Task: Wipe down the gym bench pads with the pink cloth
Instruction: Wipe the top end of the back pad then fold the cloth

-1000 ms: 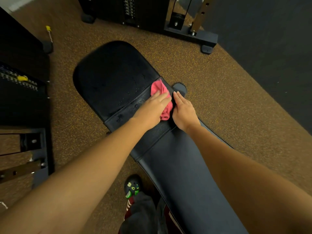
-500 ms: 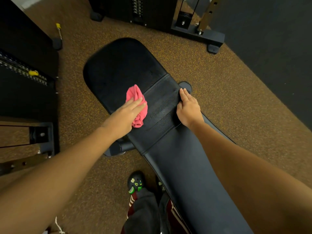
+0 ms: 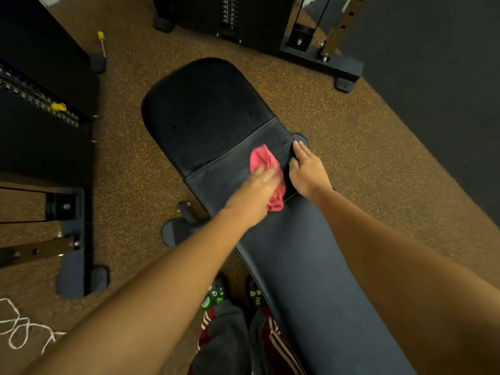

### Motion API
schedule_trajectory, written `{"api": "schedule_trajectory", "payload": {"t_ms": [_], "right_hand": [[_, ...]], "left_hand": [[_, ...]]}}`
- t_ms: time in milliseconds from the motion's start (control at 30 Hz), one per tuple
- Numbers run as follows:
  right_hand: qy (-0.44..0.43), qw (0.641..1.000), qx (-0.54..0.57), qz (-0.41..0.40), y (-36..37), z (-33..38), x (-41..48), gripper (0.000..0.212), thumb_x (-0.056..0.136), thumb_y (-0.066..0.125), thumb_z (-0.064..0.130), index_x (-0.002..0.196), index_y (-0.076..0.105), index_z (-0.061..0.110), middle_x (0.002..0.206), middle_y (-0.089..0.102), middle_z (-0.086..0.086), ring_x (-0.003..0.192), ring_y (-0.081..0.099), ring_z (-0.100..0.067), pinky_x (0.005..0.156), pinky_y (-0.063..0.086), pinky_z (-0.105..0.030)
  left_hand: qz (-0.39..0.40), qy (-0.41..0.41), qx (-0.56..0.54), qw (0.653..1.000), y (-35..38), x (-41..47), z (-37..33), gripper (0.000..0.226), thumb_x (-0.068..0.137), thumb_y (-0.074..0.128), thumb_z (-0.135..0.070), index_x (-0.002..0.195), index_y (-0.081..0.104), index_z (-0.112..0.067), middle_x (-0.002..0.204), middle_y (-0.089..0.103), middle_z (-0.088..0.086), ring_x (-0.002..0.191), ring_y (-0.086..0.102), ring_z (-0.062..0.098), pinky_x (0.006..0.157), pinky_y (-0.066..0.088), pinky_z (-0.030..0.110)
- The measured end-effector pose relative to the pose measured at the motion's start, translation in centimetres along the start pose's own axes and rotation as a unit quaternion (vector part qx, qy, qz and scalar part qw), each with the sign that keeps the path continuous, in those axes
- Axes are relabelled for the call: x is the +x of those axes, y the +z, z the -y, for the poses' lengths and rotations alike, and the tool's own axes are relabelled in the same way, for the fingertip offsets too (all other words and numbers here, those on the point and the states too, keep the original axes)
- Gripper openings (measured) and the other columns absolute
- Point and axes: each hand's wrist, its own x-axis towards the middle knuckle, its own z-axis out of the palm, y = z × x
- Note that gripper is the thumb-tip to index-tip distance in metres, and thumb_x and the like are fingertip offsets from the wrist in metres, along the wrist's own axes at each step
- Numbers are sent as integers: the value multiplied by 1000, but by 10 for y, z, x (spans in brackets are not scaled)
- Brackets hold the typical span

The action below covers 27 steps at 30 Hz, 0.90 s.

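Observation:
A black gym bench runs from the lower right to the middle: a rounded seat pad at the far end and a long back pad toward me, joined by a narrow strip. My left hand presses a crumpled pink cloth onto that strip near its right end; the hand is blurred. My right hand lies flat with fingers together on the bench's right edge, right beside the cloth.
Weight-stack machines stand at the left and at the back, with a frame foot near the seat pad. The bench's base foot sticks out at the left. My shoes are below. White cord lies on the speckled floor.
My left hand has swept the pink cloth back to the right along the joining strip, from its left side toward my right hand. The right hand has stayed on the bench edge.

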Motion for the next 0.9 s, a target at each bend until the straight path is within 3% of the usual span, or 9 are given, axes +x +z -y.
{"api": "schedule_trajectory", "payload": {"t_ms": [133,267,567,900], "right_hand": [[0,1000,-2,-4,1,0,0,49,102,31,25,148,24,12,157,18,-4,145,13,-20,119,8,-31],[-2,1000,1,2,1,-2,0,50,102,31,28,149,22,14,157,17,-2,145,12,-19,119,8,-33],[-10,1000,11,19,-1,-6,0,50,103,29,29,150,20,16,158,14,0,146,9,-19,119,7,-32],[-28,999,-17,21,-2,-8,-3,50,103,28,30,150,18,16,158,12,0,145,9,-20,117,7,-32]], "left_hand": [[-14,-40,41,998,11,-27,9,76,84,50,8,149,16,-13,158,7,4,146,3,24,120,9,37],[-63,-109,64,990,3,-47,33,80,83,51,7,149,11,-14,158,5,4,146,6,20,115,-2,32],[-94,-282,56,953,4,-47,26,78,87,54,0,148,5,-3,156,4,20,144,11,33,118,19,35],[-61,-206,91,972,4,-38,38,78,87,55,-6,149,7,-5,155,11,19,143,15,32,118,18,36]]}}
